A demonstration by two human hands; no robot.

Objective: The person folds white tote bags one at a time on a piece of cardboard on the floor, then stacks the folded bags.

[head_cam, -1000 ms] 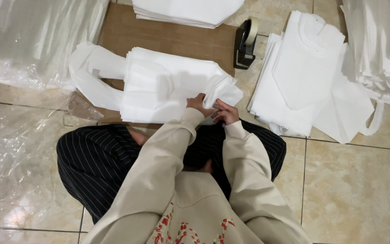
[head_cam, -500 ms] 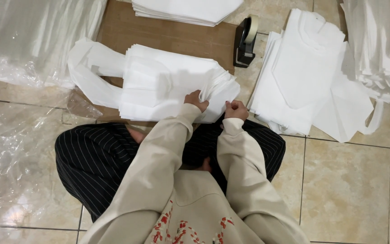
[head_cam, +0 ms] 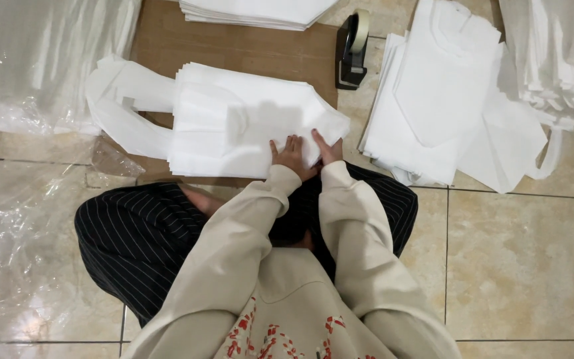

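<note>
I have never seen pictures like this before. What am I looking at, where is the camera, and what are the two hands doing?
There is no machine here. A person sits on a tiled floor, and a camera worn on the head looks straight down, so you see their cream sleeves, striped dark trousers and both hands from above.

The left hand and the right hand lie side by side, pressing flat on the near right corner of a stack of white fabric bags with handles. Neither hand grips anything; the fingers are spread on the top bag.

That stack rests on a brown cardboard sheet. At its far edge lies a second pile of white bags, and a black tape dispenser stands beside it. Loose white bags lie to the right, and clear plastic wrapping lies to the left.
</note>
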